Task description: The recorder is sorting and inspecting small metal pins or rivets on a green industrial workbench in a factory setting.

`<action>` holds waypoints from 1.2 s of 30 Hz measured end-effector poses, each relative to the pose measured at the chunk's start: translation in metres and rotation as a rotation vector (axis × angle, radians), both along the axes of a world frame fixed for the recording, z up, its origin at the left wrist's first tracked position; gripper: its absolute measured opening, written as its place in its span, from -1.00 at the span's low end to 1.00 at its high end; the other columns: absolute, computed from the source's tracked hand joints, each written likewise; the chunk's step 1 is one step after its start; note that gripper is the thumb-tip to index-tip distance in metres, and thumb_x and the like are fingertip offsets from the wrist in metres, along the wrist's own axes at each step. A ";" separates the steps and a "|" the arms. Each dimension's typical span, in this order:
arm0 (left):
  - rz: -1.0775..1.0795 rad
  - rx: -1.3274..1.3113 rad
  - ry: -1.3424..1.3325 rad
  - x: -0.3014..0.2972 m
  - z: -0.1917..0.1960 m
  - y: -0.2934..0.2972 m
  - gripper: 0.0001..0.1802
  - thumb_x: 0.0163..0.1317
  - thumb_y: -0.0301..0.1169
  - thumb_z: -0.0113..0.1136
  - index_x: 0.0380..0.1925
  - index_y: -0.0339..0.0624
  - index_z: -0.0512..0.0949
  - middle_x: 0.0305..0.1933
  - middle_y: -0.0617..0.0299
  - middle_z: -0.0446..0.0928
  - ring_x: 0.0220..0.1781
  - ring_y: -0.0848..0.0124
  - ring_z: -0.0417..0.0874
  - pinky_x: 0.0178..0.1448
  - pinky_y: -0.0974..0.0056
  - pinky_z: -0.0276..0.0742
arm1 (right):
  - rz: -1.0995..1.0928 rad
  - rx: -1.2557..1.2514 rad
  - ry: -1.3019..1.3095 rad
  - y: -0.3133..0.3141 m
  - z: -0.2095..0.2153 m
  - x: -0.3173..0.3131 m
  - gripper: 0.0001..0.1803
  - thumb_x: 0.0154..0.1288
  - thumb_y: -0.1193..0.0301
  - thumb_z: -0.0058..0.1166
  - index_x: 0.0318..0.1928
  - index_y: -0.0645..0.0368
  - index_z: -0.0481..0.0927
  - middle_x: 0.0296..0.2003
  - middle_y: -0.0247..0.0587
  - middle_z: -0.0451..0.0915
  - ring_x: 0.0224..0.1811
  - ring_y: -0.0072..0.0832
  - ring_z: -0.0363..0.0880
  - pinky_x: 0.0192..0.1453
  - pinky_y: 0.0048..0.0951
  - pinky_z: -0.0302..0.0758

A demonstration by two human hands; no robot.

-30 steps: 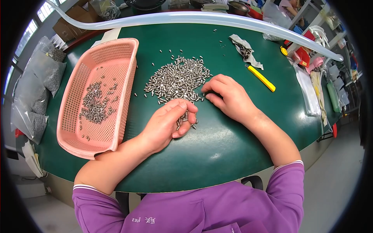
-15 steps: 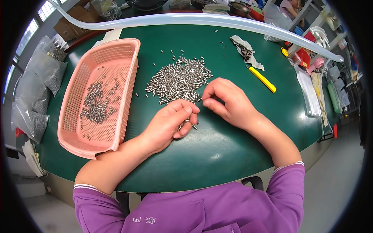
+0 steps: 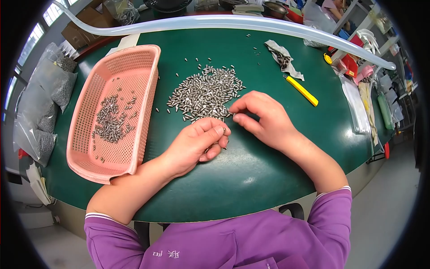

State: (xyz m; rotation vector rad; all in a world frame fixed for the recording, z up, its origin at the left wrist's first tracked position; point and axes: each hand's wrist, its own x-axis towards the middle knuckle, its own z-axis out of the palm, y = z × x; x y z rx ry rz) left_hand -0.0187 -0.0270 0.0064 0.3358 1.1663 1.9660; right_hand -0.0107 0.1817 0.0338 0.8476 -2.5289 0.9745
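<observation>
A heap of small, shiny metal pins (image 3: pixel 206 92) lies on the green tabletop (image 3: pixel 251 175). At its near edge my left hand (image 3: pixel 197 143) is curled closed, with bits of metal pins showing between the fingers. My right hand (image 3: pixel 262 116) is just to the right, at the heap's near right edge, thumb and forefinger pinched around a small metal pin that is mostly hidden. Left of the heap, a pink plastic basket (image 3: pixel 147 114) holds a smaller scatter of the same pins; my left forearm passes against its near corner.
A yellow utility knife (image 3: pixel 301 90) and a crumpled cloth (image 3: pixel 286 60) lie at the right. A pale tube (image 3: pixel 215 21) arches across the far edge. Clear bags of metal parts (image 3: pixel 45 107) stand at the left. A person (image 3: pixel 333 10) is in the far right background.
My right hand has shifted slightly left toward the heap's edge. The left hand's fingers have closed a little more over the pins. The basket and heap look the same.
</observation>
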 end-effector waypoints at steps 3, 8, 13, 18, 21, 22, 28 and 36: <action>0.000 0.003 -0.005 -0.001 0.000 0.001 -0.81 0.36 -0.32 -0.08 -0.22 -0.19 0.43 -0.42 0.28 0.44 -0.60 0.65 0.28 -0.61 0.56 0.10 | -0.150 0.110 -0.096 0.006 -0.006 -0.003 -0.82 0.06 0.48 0.18 -0.27 0.11 0.55 -0.34 -0.27 0.51 -0.24 -0.33 0.51 -0.17 -0.37 0.47; 0.018 0.001 -0.030 -0.001 0.002 0.000 -0.77 0.38 -0.30 -0.15 -0.22 -0.21 0.43 -0.42 0.25 0.45 -0.61 0.62 0.29 -0.60 0.54 0.11 | -0.165 0.161 -0.101 0.005 -0.008 -0.001 -0.83 0.05 0.45 0.18 -0.28 0.11 0.54 -0.34 -0.26 0.49 -0.19 -0.30 0.48 -0.13 -0.34 0.44; 0.045 0.006 -0.020 -0.001 0.003 0.000 -0.72 0.40 -0.28 -0.21 -0.20 -0.23 0.43 -0.39 0.23 0.44 -0.60 0.59 0.29 -0.60 0.52 0.12 | -0.147 0.166 -0.099 0.005 -0.008 -0.002 -0.85 0.05 0.45 0.18 -0.32 0.11 0.54 -0.34 -0.26 0.48 -0.20 -0.29 0.47 -0.13 -0.33 0.43; 0.036 0.013 -0.015 -0.001 0.001 0.000 -0.76 0.38 -0.29 -0.15 -0.20 -0.22 0.42 -0.38 0.26 0.43 -0.59 0.61 0.29 -0.60 0.54 0.11 | -0.120 0.225 -0.073 0.006 -0.010 -0.003 -0.88 0.05 0.47 0.19 -0.35 0.12 0.54 -0.38 -0.28 0.47 -0.29 -0.32 0.46 -0.19 -0.34 0.43; 0.037 0.008 -0.017 -0.001 0.000 0.001 -0.80 0.36 -0.31 -0.10 -0.20 -0.21 0.41 -0.38 0.27 0.43 -0.59 0.63 0.28 -0.60 0.55 0.10 | -0.042 -0.017 -0.151 0.003 -0.008 -0.004 -0.86 0.02 0.47 0.23 -0.37 0.12 0.55 -0.41 -0.32 0.49 -0.33 -0.36 0.47 -0.22 -0.39 0.43; 0.044 0.006 -0.018 -0.001 0.000 0.001 -0.81 0.36 -0.32 -0.07 -0.20 -0.20 0.41 -0.38 0.27 0.44 -0.59 0.64 0.28 -0.60 0.56 0.10 | -0.041 -0.017 -0.151 0.001 -0.006 -0.003 -0.86 0.02 0.47 0.23 -0.37 0.12 0.55 -0.41 -0.32 0.49 -0.33 -0.36 0.47 -0.22 -0.39 0.43; -0.032 -0.027 -0.002 0.000 0.004 0.000 -0.85 0.33 -0.35 0.00 -0.20 -0.18 0.41 -0.40 0.29 0.44 -0.59 0.67 0.28 -0.61 0.57 0.07 | 0.122 -0.094 -0.010 -0.009 0.005 0.008 -0.87 -0.01 0.46 0.25 -0.38 0.11 0.59 -0.42 -0.34 0.54 -0.31 -0.39 0.51 -0.19 -0.40 0.44; -0.003 -0.016 -0.002 0.000 0.002 0.000 -0.84 0.34 -0.34 -0.03 -0.21 -0.18 0.43 -0.43 0.30 0.43 -0.61 0.67 0.27 -0.62 0.57 0.05 | 0.043 -0.095 -0.041 -0.002 -0.005 -0.001 -0.81 0.01 0.53 0.23 -0.29 0.15 0.60 -0.40 -0.31 0.56 -0.31 -0.41 0.54 -0.23 -0.41 0.47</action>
